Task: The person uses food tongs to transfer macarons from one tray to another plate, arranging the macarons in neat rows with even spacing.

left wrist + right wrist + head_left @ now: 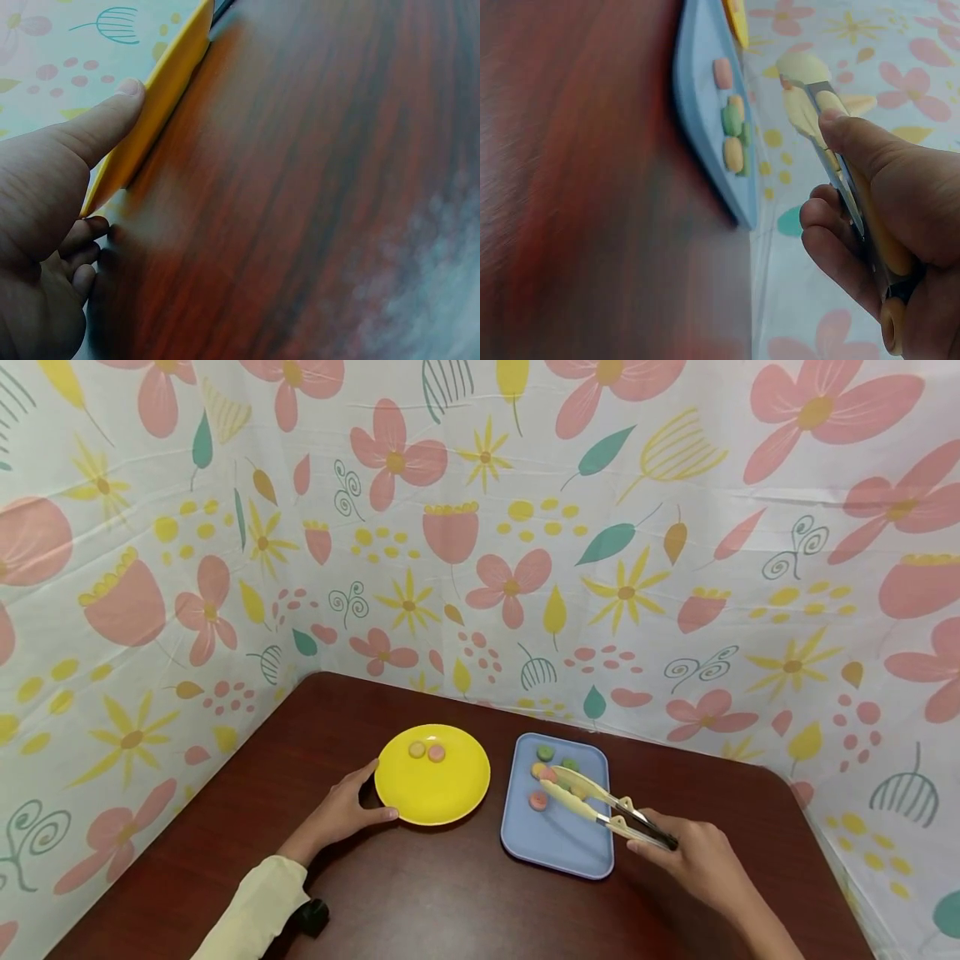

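My left hand (341,810) holds the rim of a round yellow plate (442,797) at its left side; in the left wrist view the thumb lies against the rim. On the plate sit a pale yellow macaron (417,749) and a pink macaron (437,753). With my right hand (697,858) I grip cream-tipped tongs (617,810) over a blue tray (555,852). Between the tong tips is a pink macaron (549,774). Below and around it on the tray lie several macarons, among them a green macaron (545,752) and a reddish-pink macaron (537,801). The tongs partly hide some of them.
Plate and tray stand apart on a dark brown wooden table (420,893), the tray to the right. A floral cloth (510,527) hangs behind the table and along its sides. A black object (312,917) shows by the left sleeve (258,906).
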The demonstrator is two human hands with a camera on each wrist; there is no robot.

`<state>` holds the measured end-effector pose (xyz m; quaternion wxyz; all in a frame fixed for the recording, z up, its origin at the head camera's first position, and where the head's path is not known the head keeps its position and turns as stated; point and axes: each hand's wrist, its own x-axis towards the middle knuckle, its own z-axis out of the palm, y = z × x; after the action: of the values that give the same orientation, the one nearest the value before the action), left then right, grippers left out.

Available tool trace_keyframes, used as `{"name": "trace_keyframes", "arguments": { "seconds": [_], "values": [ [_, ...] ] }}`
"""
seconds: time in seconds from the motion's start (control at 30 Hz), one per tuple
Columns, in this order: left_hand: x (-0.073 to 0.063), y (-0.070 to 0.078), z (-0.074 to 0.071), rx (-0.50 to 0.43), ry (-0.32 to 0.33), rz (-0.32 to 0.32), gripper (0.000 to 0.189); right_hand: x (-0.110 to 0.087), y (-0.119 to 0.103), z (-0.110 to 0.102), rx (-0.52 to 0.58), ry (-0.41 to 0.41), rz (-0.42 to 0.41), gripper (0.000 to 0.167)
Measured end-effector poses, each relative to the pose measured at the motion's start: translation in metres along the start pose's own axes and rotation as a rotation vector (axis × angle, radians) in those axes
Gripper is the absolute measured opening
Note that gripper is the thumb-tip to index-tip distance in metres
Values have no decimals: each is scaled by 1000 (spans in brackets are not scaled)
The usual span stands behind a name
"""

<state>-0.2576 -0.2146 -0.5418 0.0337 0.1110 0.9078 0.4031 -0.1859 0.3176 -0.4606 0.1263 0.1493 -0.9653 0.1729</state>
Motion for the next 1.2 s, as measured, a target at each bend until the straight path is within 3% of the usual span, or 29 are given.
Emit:
{"name": "trace_keyframes", "arguments": {
  "seconds": [0.3,0.5,0.8,1.2],
  "values": [
    [1,0,1,-7,4,8,109,38,-19,-2,42,-29,-60,54],
    [0,-3,2,-11,2,-4,111,62,-32,2,93,-89,-49,60],
    [1,-2,1,-2,3,-10,110,95,-48,18,56,-140,-97,60],
    [0,1,-1,-4,-6,-14,112,119,-65,44,54,-145,-195,56]
  ]
}}
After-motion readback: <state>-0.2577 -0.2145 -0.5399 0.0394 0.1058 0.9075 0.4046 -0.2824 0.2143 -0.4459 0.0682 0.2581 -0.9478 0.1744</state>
